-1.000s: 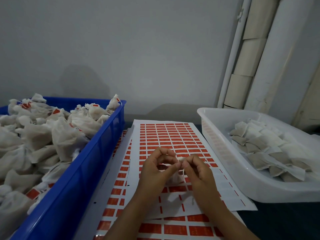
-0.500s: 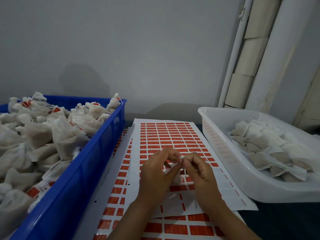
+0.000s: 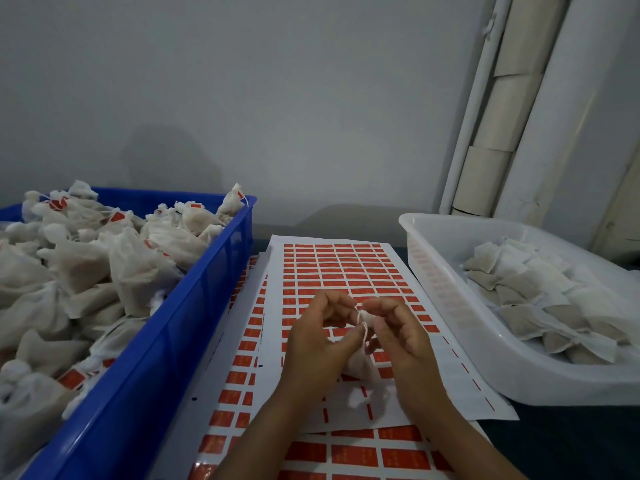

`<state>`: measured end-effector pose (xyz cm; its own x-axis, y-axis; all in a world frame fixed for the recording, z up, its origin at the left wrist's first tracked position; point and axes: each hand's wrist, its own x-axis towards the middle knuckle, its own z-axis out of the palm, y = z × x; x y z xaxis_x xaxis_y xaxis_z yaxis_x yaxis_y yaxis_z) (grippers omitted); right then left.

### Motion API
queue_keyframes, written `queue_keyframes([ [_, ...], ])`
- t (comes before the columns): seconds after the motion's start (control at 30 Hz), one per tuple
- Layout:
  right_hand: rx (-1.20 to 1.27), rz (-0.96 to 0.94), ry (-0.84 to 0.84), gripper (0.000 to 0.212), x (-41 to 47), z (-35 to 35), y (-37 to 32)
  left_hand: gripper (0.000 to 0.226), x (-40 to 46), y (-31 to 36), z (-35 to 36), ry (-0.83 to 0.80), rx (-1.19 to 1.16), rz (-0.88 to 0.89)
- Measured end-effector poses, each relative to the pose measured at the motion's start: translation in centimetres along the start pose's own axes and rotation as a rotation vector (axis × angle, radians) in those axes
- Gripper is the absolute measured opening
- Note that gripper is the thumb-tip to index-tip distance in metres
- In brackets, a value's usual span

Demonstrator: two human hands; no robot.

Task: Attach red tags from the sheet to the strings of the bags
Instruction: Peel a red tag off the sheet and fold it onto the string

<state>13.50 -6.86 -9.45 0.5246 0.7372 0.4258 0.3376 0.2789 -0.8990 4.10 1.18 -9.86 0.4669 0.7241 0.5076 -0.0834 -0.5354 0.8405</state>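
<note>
A small white bag (image 3: 360,363) hangs between my hands over the sheet of red tags (image 3: 341,268). My left hand (image 3: 318,344) pinches the bag's white string (image 3: 363,329) between thumb and fingers. My right hand (image 3: 398,332) has its fingers curled on the bag's gathered top (image 3: 367,316). Whether a red tag is between the fingers is hidden. The near part of the top sheet has most tags peeled off.
A blue crate (image 3: 166,355) heaped with tagged white bags stands at the left. A white plastic tub (image 3: 460,327) with flat bags stands at the right. More tag sheets (image 3: 356,455) lie under the top one. Paper rolls (image 3: 498,112) lean against the back wall.
The hands have drawn slightly apart and dropped a little. The string now shows stretched between them, and the bag hangs lower beneath the fingers.
</note>
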Motion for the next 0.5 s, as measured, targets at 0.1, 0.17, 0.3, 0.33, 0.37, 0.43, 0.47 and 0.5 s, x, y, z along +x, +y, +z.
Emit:
queue_keyframes([
  [0.1, -0.068, 0.000, -0.025, 0.015, 0.04, 0.09, -0.01, 0.026, -0.01, -0.13, 0.04, 0.003, -0.043, -0.042],
  [0.17, -0.099, -0.003, -0.011, 0.011, 0.06, 0.06, 0.12, 0.025, 0.01, -0.15, 0.05, 0.007, -0.056, -0.068],
  [0.3, -0.137, -0.029, -0.005, 0.007, 0.02, 0.09, 0.22, 0.021, -0.07, 0.04, 0.11, -0.013, -0.106, -0.106],
  [0.33, -0.141, -0.036, -0.008, 0.008, 0.00, 0.10, 0.20, 0.019, -0.10, 0.10, 0.12, -0.018, -0.125, -0.118],
  [0.37, -0.145, -0.045, -0.013, 0.008, 0.00, 0.10, 0.18, 0.016, -0.12, 0.14, 0.11, -0.022, -0.150, -0.132],
  [0.43, -0.170, -0.061, -0.034, 0.010, 0.02, 0.04, 0.19, 0.012, -0.12, 0.24, 0.08, -0.027, -0.207, -0.162],
  [0.47, -0.190, -0.070, -0.044, 0.010, 0.02, -0.01, 0.19, 0.010, -0.12, 0.28, 0.08, -0.026, -0.229, -0.173],
  [0.5, -0.205, -0.080, -0.052, 0.010, 0.02, -0.05, 0.21, 0.009, -0.12, 0.30, 0.08, -0.025, -0.245, -0.181],
])
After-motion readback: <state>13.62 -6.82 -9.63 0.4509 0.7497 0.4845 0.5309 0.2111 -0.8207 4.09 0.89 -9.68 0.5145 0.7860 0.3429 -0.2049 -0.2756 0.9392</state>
